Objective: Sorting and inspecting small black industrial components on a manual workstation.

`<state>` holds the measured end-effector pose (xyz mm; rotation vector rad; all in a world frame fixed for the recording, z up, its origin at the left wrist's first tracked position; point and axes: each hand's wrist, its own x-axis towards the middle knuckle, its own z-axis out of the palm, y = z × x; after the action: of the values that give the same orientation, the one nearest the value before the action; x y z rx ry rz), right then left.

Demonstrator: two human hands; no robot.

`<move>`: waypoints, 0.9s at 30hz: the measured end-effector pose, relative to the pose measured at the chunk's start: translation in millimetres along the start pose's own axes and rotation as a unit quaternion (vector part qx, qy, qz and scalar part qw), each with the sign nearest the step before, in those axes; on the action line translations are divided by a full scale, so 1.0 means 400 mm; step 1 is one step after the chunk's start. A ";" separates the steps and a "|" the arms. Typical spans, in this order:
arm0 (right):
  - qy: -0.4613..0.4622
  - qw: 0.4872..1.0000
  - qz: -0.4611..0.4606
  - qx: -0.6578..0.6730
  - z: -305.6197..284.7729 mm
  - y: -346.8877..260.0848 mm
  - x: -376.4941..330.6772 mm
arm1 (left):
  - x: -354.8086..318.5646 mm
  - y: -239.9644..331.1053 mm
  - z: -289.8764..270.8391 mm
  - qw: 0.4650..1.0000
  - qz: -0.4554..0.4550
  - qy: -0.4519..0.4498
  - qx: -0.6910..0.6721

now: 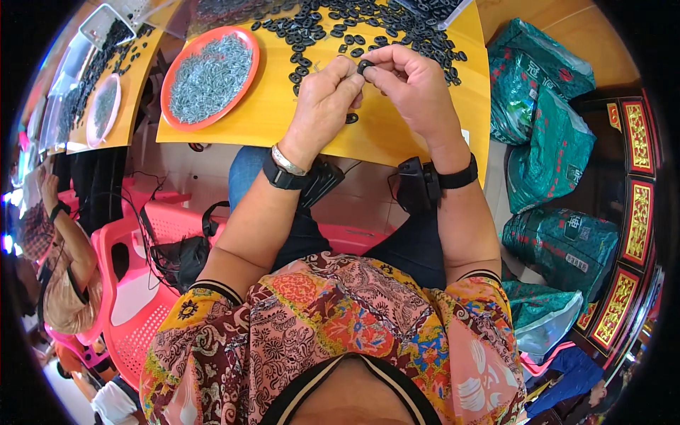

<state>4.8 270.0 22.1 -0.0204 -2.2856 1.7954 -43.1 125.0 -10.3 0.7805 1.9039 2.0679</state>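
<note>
Over the yellow table [234,131], my hands meet in front of a spread of small black oval parts [425,44]. My right hand [418,92] pinches one black oval part [365,66] between thumb and fingertips. Right beside it, my left hand [327,103] is closed, thumb pressed against the fingers; whatever it holds is hidden. One loose black part [351,118] lies just below my hands. To the left stands a round red tray [256,57] filled with small silvery metal pieces [212,79], too fine to name exactly.
Green bags [549,152] stand on the floor at the right, next to a dark cabinet with gold panels [639,134]. Pink plastic chairs [145,326] are at the left. Another person [67,283] sits at a second table with a similar tray [104,110].
</note>
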 end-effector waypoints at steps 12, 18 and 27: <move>0.006 0.999 -0.021 -0.049 0.000 -0.002 0.000 | 0.008 0.008 -0.012 0.999 -0.043 0.002 0.016; 0.012 0.996 -0.035 -0.087 0.000 -0.002 0.007 | 0.009 0.001 -0.021 0.999 -0.026 0.020 -0.005; 0.038 0.989 -0.042 -0.140 -0.001 -0.003 0.000 | 0.007 0.123 -0.190 0.910 0.108 0.164 0.365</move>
<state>4.9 270.1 23.1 -0.0397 -2.4245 1.3984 -75.6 54.7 37.1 0.8431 2.9753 1.6367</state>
